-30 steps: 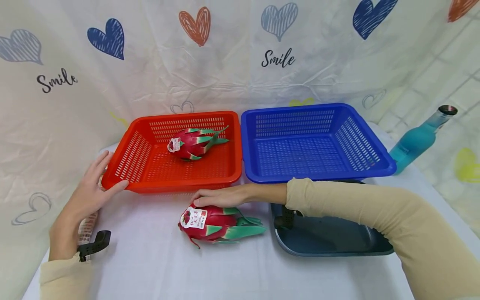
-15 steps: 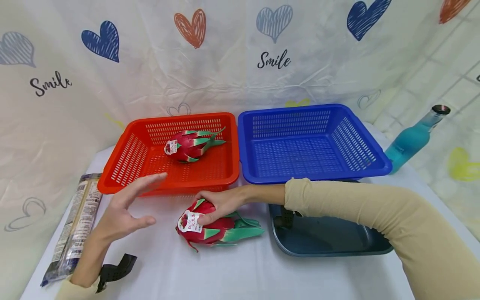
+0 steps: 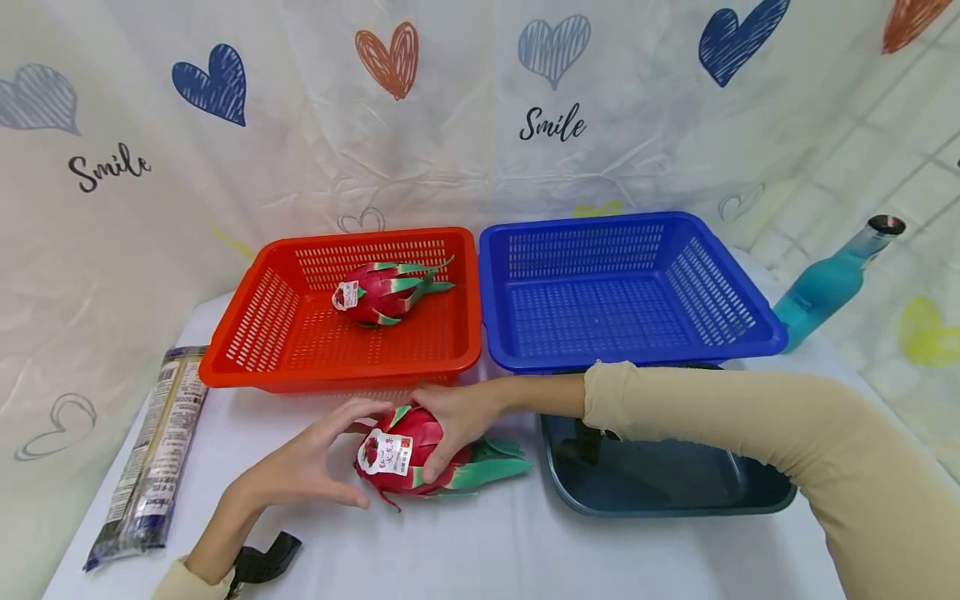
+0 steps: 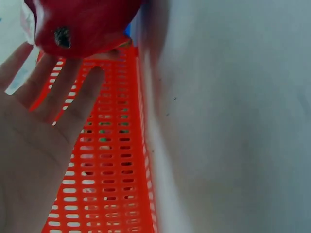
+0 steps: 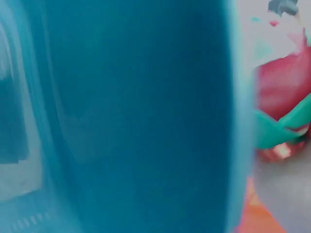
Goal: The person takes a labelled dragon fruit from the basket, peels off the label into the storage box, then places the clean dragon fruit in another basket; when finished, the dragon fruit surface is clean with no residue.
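A dragon fruit [image 3: 420, 427] with a white label and green leaf tips lies on the white cloth in front of the red basket. My right hand [image 3: 459, 419] grips it from above, thumb down its near side, the other fingers mostly hidden behind it. At its left end my left hand [image 3: 296, 462] is spread, thumb apart from the fingers. In the left wrist view those straight fingers reach the dragon fruit's blunt end [image 4: 90, 24]. Its leaves [image 5: 274, 131] show at the right of the right wrist view. A second dragon fruit [image 3: 382, 293] lies inside the red basket [image 3: 360, 367].
A blue basket [image 3: 637, 350] stands beside the red one. Under my right forearm lies a dark tray [image 3: 675, 479], which fills most of the right wrist view. A turquoise bottle [image 3: 821, 287] leans at the right; a long printed packet [image 3: 153, 454] lies at the left.
My left hand has left the red basket's edge and come right to the fruit's left end. My right hand has shifted from its far side to over its middle, thumb now on the near side.
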`<state>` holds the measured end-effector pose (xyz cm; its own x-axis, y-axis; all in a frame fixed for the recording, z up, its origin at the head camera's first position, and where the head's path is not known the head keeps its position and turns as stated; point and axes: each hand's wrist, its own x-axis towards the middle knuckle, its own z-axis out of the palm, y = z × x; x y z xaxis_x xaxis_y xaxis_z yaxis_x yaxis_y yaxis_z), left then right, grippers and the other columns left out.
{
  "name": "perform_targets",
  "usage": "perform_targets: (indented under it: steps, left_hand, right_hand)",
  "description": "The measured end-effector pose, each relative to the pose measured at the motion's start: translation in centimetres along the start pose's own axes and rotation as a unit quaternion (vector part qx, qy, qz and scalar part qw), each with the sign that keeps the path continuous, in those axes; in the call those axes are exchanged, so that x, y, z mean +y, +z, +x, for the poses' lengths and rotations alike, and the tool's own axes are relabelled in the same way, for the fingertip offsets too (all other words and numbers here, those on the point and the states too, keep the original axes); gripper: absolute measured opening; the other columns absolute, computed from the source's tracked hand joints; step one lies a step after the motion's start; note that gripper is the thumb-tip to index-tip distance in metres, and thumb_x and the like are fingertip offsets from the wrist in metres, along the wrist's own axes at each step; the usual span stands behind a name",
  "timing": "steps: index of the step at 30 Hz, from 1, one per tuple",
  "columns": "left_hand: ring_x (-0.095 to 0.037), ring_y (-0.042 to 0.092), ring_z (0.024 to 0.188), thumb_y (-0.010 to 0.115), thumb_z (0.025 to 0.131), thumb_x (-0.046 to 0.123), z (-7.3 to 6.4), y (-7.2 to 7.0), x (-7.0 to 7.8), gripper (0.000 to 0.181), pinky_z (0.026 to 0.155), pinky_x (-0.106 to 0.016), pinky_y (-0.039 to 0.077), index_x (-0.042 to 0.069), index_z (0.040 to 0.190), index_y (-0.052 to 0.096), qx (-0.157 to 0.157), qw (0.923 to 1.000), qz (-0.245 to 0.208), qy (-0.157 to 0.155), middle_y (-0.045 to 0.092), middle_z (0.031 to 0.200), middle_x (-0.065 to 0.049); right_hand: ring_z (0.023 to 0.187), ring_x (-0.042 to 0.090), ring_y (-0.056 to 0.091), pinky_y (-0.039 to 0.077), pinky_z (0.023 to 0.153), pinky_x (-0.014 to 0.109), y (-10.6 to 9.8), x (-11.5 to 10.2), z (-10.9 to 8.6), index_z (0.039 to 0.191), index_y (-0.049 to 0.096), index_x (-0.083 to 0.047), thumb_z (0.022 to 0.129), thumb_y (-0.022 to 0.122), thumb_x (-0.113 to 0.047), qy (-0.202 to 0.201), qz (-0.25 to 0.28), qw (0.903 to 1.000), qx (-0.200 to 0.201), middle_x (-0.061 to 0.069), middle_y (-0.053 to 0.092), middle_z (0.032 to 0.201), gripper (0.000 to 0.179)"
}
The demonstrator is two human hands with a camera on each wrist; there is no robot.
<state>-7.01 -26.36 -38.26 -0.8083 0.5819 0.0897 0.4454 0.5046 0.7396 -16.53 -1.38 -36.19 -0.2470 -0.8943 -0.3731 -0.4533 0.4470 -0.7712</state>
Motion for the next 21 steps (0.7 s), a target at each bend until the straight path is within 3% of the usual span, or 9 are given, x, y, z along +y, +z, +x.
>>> perform_targets:
  steps: [6, 11, 13, 18, 21]
  left_hand:
    - [-0.003, 0.037, 0.130, 0.088, 0.068, 0.031, 0.2, 1.0, -0.3, 0.092, 0.101, -0.030, 0.050, 0.028, 0.144, 0.035, -0.004, 1.0000, -0.001, -0.002, 0.040, 0.140, 0.006]
    - [-0.004, 0.037, 0.129, 0.087, 0.069, 0.036, 0.3, 1.9, -0.5, 0.092, 0.102, -0.029, 0.050, 0.026, 0.142, 0.033, 0.008, 0.9999, -0.012, 0.005, 0.038, 0.137, 0.005]
    - [-0.005, 0.038, 0.129, 0.086, 0.070, 0.039, 0.4, 2.1, -0.5, 0.091, 0.102, -0.029, 0.050, 0.026, 0.141, 0.032, 0.008, 0.9998, -0.015, 0.006, 0.038, 0.136, 0.005]
    - [-0.007, 0.038, 0.128, 0.087, 0.069, 0.038, 0.7, 2.2, -0.5, 0.092, 0.099, -0.029, 0.052, 0.028, 0.142, 0.031, 0.009, 0.9999, -0.012, 0.003, 0.039, 0.136, 0.008]
    - [-0.007, 0.037, 0.129, 0.088, 0.067, 0.039, 0.8, 2.2, -0.4, 0.098, 0.098, -0.029, 0.052, 0.031, 0.145, 0.029, 0.006, 1.0000, 0.002, -0.002, 0.039, 0.138, 0.010]
  right_hand:
    - [0.113, 0.007, 0.047, 0.053, 0.075, 0.014, 1.5, -1.2, -2.1, 0.136, 0.040, -0.012, 0.080, 0.074, -0.051, 0.040, -0.074, 0.9922, 0.093, -0.001, 0.046, 0.127, 0.076]
    - [0.114, 0.010, 0.050, 0.052, 0.080, 0.014, 2.2, -2.3, -3.8, 0.141, 0.043, -0.010, 0.082, 0.068, -0.058, 0.049, -0.149, 0.9776, 0.140, 0.001, 0.046, 0.130, 0.080]
    - [0.114, 0.011, 0.050, 0.053, 0.080, 0.015, 2.4, -2.8, -4.6, 0.141, 0.045, -0.011, 0.084, 0.066, -0.057, 0.042, -0.194, 0.9670, 0.160, 0.001, 0.047, 0.131, 0.077]
    - [0.112, 0.011, 0.051, 0.053, 0.083, 0.018, 2.7, -3.9, -6.0, 0.132, 0.058, -0.014, 0.088, 0.066, -0.048, -0.020, -0.301, 0.9257, 0.228, 0.000, 0.056, 0.125, 0.056]
    - [0.110, 0.010, 0.053, 0.053, 0.085, 0.018, 3.1, -4.2, -6.4, 0.128, 0.061, -0.015, 0.089, 0.066, -0.043, -0.053, -0.312, 0.9186, 0.236, 0.000, 0.058, 0.122, 0.048]
